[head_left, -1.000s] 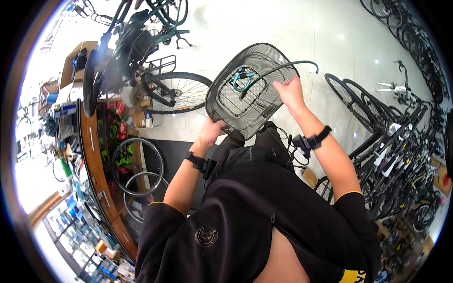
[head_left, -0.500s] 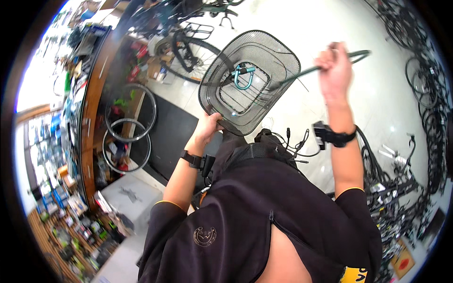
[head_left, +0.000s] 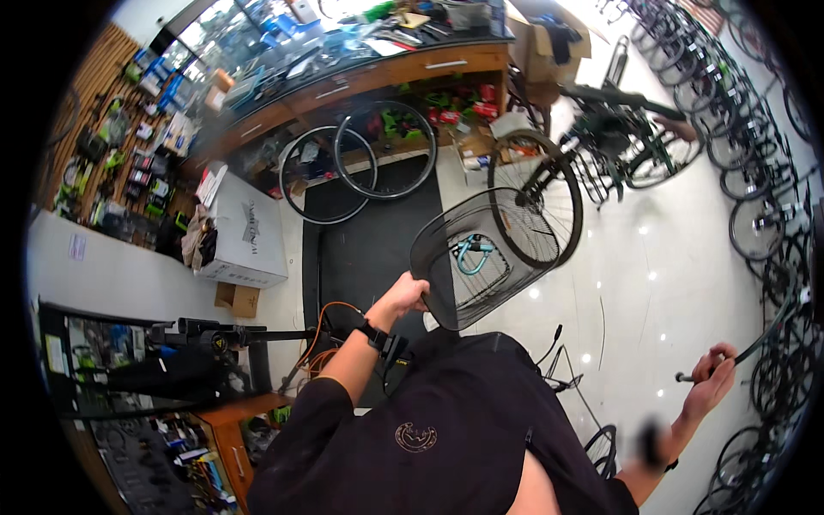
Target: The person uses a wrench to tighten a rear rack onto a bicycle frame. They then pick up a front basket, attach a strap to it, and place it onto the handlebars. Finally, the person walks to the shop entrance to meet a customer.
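Observation:
My left hand [head_left: 405,294] grips the near left rim of a dark wire-mesh bicycle basket [head_left: 433,257], which I hold tilted in front of me. Inside it lies a light-blue U-shaped bike lock [head_left: 474,255]. Far out to the right, my right hand [head_left: 714,379] is closed around a dark green cable [head_left: 760,345]. A small knob shows at the cable's near end, beside my fingers. The cable's other end runs up and right against the row of bikes, where I cannot make it out clearly.
Ahead stands a bicycle [head_left: 601,146], its wheel just behind the basket. Two loose wheels lean at a wooden workbench [head_left: 390,69] by a black mat [head_left: 412,193]. A white carton [head_left: 249,232] stands at left. Bikes line the right side; a repair stand [head_left: 257,335] is at lower left.
My view has swung to the left. The right hand with the cable has moved away from the basket, out to the right. My left hand still holds the basket's rim.

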A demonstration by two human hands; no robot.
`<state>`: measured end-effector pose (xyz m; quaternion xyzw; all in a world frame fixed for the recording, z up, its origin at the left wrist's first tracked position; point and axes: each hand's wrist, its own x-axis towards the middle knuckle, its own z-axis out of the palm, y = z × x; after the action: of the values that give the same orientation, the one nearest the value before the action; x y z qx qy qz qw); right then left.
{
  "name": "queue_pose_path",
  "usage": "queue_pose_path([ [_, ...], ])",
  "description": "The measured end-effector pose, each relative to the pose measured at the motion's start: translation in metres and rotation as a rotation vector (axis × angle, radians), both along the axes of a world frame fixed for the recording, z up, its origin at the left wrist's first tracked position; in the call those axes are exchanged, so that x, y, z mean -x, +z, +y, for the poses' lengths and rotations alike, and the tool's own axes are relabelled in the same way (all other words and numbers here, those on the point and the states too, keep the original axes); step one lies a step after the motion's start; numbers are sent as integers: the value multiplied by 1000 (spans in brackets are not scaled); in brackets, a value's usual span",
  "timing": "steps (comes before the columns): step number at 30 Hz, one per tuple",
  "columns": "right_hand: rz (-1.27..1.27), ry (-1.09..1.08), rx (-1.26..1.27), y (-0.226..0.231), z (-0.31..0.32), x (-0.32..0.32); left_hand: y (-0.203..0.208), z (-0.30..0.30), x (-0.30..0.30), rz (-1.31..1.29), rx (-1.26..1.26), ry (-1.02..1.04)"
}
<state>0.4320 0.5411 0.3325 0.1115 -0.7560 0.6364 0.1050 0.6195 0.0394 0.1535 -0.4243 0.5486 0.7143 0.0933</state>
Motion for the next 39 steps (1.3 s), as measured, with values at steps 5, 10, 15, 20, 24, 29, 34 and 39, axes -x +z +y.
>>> queue_pose_path([
  [5,155,149,-62,22,-128,-25,-5,-64,-56,55,-31,259],
  [10,231,417,-58,50,-270,-12,11,-120,-86,30,73,529],
  [15,162,654,-155,50,-434,15,-23,-184,-126,20,82,649],
  [20,307,754,-378,29,-597,80,-34,-217,-132,79,20,864],
  [24,622,702,-621,-8,-726,163,-40,-249,-119,105,-36,998],
  [29,799,701,-705,-48,-874,276,-49,-290,-70,147,-8,1217],
  [34,869,789,-646,-73,-1000,367,-28,-337,-6,105,-69,1387],
  [39,958,887,-702,-87,-1085,417,13,-370,46,42,-90,1509],
])
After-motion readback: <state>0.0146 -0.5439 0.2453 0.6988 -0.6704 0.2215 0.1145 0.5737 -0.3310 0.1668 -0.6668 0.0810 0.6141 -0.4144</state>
